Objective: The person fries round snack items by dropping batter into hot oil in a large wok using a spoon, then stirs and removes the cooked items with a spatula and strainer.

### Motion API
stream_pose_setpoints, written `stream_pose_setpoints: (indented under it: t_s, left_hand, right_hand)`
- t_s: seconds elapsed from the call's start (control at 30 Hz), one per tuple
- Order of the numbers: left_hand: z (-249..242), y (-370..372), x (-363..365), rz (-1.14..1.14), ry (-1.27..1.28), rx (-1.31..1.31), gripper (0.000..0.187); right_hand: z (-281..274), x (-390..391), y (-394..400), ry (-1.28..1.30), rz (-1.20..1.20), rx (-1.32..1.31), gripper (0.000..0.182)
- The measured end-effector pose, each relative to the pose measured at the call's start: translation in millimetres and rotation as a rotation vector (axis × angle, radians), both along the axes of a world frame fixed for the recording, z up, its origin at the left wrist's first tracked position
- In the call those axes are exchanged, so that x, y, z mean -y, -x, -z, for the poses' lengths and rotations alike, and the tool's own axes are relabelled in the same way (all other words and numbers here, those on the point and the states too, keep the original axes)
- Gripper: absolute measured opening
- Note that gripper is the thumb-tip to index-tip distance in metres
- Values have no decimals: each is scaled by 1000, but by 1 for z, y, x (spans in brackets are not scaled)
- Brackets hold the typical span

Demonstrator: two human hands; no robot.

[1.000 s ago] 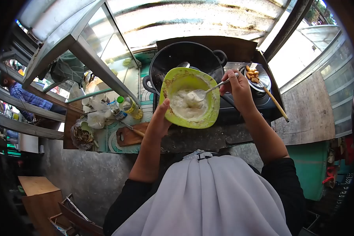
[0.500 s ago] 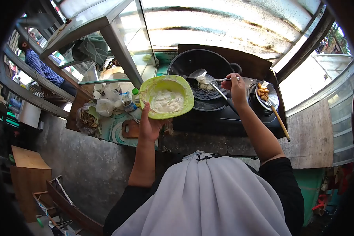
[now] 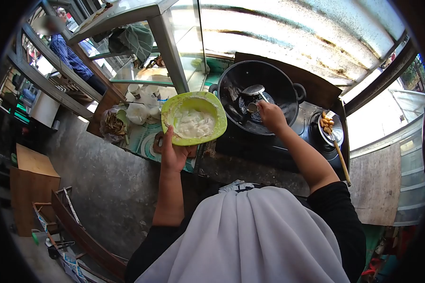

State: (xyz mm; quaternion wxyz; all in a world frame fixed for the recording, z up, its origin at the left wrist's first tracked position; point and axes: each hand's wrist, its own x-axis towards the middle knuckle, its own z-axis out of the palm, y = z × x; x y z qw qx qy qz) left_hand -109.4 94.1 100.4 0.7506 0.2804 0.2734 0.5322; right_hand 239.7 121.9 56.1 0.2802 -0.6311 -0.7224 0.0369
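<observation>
Reaching a spoon (image 3: 252, 107) over the wok (image 3: 275, 78) on the stove's (image 3: 236, 146) left side, the right hand (image 3: 272, 118), closed on it, has moved from the bowl (image 3: 193, 141) of batter (image 3: 196, 124) within the past second, apparently bringing some across. The left hand (image 3: 174, 154) grips the bowl above the table's (image 3: 136, 141) near edge. No lettering is legible.

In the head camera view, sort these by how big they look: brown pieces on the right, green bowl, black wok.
1. Black wok
2. Green bowl, likely nearer the camera, so perhaps flattered
3. Brown pieces
</observation>
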Motion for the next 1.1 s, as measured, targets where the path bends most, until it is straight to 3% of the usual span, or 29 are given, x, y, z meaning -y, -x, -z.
stream_pose_setpoints:
  t_s: [0.1, 0.2, 0.33, 0.47, 0.6, 0.73, 0.83, 0.93, 1.1]
  left_hand:
    - [2, 2, -3, 16, 6, -20, 60]
    - [10, 2, -10, 47, 8, -21, 60]
    - [11, -15, -18, 126, 36, -18, 58]
    - [9, -41, -25, 206, 60, 60, 53]
    - [3, -57, -26, 282, 18, 105, 53]
    - [6, -54, -30, 420, -84, 71, 56]
    - [3, -47, -27, 518, -118, 25, 61]
    - [4, -43, -25, 576, -132, 19, 65]
    - [8, -36, -22, 574, -161, -65, 75]
  right_hand:
    - [-13, 4, -5, -125, 58, -44, 18]
    - [-33, 5, -12, -116, 221, -395, 22]
    - [-54, 1, -26, -129, 255, -1150, 29]
    - [-96, 23, -1, -44, 123, -1379, 29]
    - [-111, 41, 29, 1, -76, -1223, 29]
    - [-141, 70, 49, -198, -61, -308, 24]
    - [-145, 75, 49, -384, -156, -48, 23]
    - [-134, 79, 59, -112, 23, -555, 24]
    - [-108, 72, 74, 85, 26, -957, 28]
